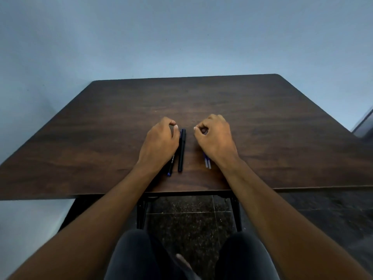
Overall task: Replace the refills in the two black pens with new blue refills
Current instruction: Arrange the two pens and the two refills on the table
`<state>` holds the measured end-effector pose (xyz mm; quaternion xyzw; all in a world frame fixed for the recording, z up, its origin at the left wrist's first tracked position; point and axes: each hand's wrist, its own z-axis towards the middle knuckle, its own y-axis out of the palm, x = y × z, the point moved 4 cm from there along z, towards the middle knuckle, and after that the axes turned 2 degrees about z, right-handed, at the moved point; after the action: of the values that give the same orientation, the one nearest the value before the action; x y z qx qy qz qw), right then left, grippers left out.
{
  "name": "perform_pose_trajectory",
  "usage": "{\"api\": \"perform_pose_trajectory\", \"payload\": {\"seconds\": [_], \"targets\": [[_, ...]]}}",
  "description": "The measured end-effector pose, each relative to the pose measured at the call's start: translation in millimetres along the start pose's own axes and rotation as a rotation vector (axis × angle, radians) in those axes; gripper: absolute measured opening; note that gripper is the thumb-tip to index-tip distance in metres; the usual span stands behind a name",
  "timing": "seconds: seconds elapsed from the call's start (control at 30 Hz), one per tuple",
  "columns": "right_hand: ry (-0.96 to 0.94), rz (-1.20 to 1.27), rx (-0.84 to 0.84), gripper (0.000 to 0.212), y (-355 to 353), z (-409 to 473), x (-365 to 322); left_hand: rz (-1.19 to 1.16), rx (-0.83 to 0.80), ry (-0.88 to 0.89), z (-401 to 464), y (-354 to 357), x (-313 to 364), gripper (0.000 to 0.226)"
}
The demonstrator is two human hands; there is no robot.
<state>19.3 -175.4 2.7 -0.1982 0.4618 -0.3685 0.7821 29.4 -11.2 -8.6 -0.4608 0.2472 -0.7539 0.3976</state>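
Nearest to us, our knees are under the bench, above a dark tiled floor. On the near part of the bench two black pens lie side by side, pointing away from us: the right pen is fully visible, and the left pen is mostly covered by our left hand. Well to the right, the blue refills stick out from under our right hand.

Both hands rest on the bench with fingers curled. The left grip seems to touch the left pen, but we cannot tell if it holds it. The right grip looks closed on nothing.

We think the risk is rolling: a careless wrist could push the thin refills or a pen over the near edge. How many refills are there stays hidden. Behind the bench is only a pale wall.
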Motion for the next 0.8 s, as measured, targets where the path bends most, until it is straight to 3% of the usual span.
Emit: {"api": "perform_pose_trajectory", "payload": {"seconds": [0.53,0.8], "targets": [[0.074,0.001,0.005,0.015,-1,1,7,0.091,-0.022,-0.025,4,6,-1,0.014],[0.175,0.111,0.036,0.017,-4,0,14,0.013,-0.070,-0.021,5,6,-4,0.029]]}}
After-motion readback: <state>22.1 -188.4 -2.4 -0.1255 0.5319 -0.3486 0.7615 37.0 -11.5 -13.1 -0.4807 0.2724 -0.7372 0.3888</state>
